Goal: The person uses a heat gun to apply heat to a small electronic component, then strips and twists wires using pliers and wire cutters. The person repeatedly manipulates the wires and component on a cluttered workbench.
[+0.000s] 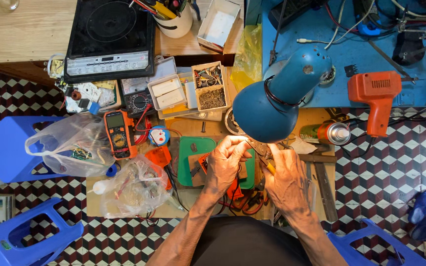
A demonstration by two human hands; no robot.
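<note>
Both hands meet over the tabletop (193,209): the left hand (224,165) pinches a small part too tiny to identify, and the right hand (288,178) grips yellow-handled pliers (265,158), whose tip is partly hidden beneath the blue lamp shade (272,106). Left of them lie two clear plastic bags (70,145), contents indistinct, and one orange multimeter (117,134). Farther off sit one black induction cooker (110,39), cut off by the frame, and one orange power tool (376,96).
</note>
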